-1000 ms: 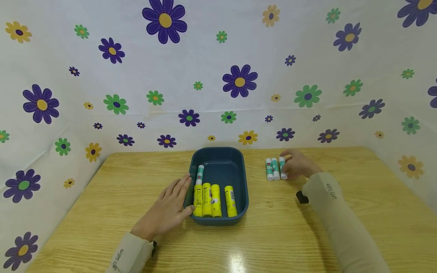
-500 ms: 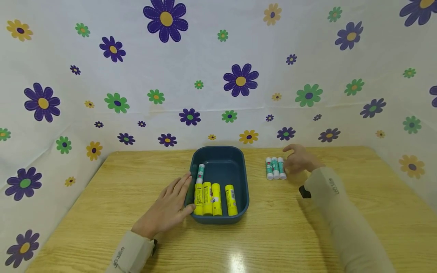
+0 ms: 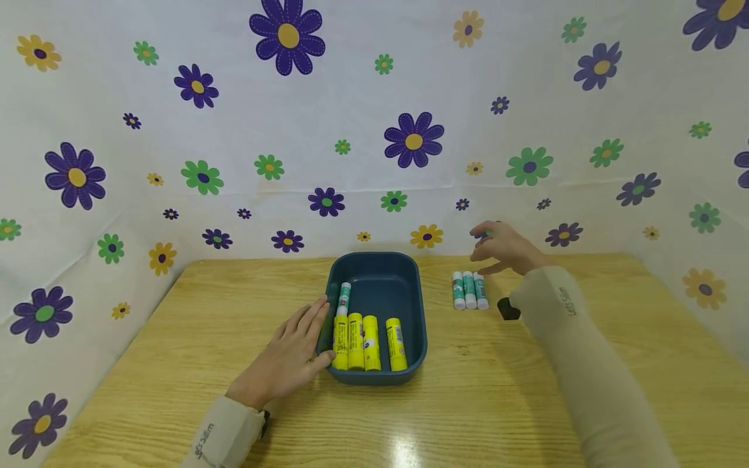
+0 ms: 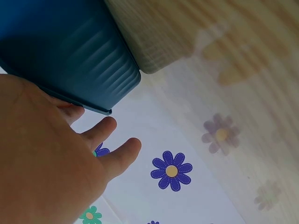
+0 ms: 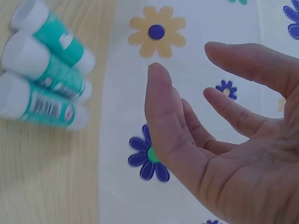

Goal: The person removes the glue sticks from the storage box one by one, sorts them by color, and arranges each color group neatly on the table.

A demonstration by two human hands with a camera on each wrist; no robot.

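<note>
My left hand [image 3: 283, 357] lies with straight fingers along the left rim of a dark blue plastic bin [image 3: 386, 296]. In the left wrist view its fingertips touch the bin's outer wall [image 4: 93, 56]. Inside the bin, several yellow glue sticks [image 3: 355, 342] lie along the near end, with one smaller white-and-green glue stick [image 3: 344, 299] behind them on the left. Three more white-and-green glue sticks [image 3: 470, 290] lie side by side on the table to the right. My right hand [image 3: 506, 250] hovers over their far ends, fingers spread and loosely bent, holding nothing.
The wooden table [image 3: 456, 403] ends at the back against a white flower-print cloth [image 3: 351, 97], which also hangs along both sides. A gap of bare wood separates the bin from the three glue sticks.
My right hand let go of the rightmost small glue stick, then rose away from it and toward the back. That stick now lies closer against its neighbours. My left hand stayed put.
</note>
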